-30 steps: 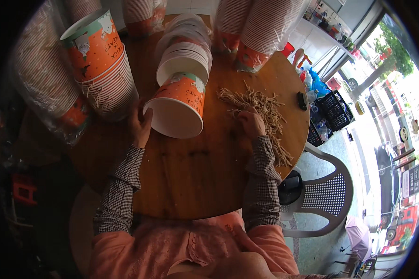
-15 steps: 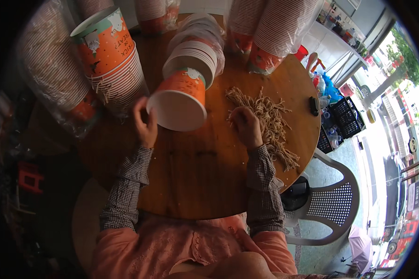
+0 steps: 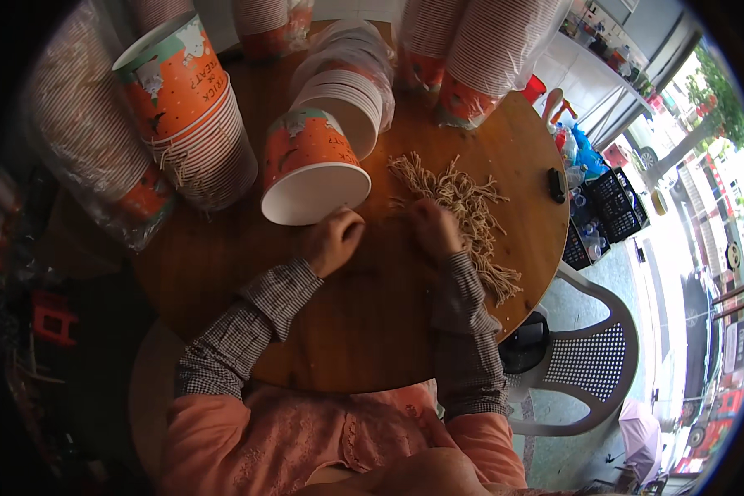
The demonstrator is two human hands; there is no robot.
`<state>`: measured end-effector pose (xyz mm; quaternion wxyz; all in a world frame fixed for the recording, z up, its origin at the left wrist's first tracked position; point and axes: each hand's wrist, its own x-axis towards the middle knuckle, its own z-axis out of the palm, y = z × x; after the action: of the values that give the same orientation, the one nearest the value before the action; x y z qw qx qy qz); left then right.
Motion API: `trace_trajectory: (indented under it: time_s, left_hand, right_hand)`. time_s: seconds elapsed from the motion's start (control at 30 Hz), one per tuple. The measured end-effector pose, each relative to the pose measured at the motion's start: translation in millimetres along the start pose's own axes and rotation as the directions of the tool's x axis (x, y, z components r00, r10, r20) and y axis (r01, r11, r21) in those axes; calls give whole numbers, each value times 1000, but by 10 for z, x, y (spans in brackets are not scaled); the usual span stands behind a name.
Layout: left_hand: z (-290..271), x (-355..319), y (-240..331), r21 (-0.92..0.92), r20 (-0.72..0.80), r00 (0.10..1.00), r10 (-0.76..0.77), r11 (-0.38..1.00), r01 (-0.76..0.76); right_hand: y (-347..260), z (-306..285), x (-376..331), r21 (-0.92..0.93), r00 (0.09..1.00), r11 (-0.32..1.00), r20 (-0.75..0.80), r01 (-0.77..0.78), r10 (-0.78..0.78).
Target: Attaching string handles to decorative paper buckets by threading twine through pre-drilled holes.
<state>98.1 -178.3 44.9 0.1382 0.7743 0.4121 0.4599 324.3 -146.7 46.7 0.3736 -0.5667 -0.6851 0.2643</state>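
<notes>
My left hand [image 3: 332,241] is curled closed just below the rim of an orange paper bucket [image 3: 310,145], which lies on its side with its white mouth facing me. Whatever those fingers hold, if anything, is too small to make out. To the right, my right hand [image 3: 435,228] is closed too, its fingertips pressed together at the left edge of a loose pile of beige twisted cords [image 3: 463,202]. What it pinches is hidden. Behind the lone bucket, a nested row of buckets [image 3: 339,97] lies partly inside clear plastic.
A tall nested stack of orange buckets [image 3: 194,107] stands at left, beside a plastic-wrapped stack [image 3: 99,124]. More wrapped stacks [image 3: 488,58] stand at the back. A small black object [image 3: 557,186] sits near the right edge of the round wooden table [image 3: 364,331]. A grey chair [image 3: 587,364] is at right.
My left hand has left the bucket's left side and come right, below its rim, closing. The bucket has turned slightly and shifted. My right hand stays by the cords.
</notes>
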Motion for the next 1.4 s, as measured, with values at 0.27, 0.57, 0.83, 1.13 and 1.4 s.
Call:
trace_trajectory:
  time_s: [0.27,0.57,0.83,1.13,1.4]
  left_hand:
    - [-53,-7,-57,-350,45,965,-257,901,257]
    - [-101,-34,-19,-304,116,975,-189,928,216]
    - [-71,-81,46,-229,71,973,-218,946,229]
    - [-17,-106,63,-213,8,983,-186,960,183]
    - [9,-134,29,-86,-24,1000,-20,996,18]
  right_hand:
    - [-210,174,-29,156,981,969,4,192,-195]
    - [-612,463,-247,175,957,954,122,242,-265]
    - [-667,388,-291,196,976,968,122,156,-182]
    - [-625,302,-272,188,973,966,114,176,-200]
    - [-330,159,-132,71,992,992,67,101,-106]
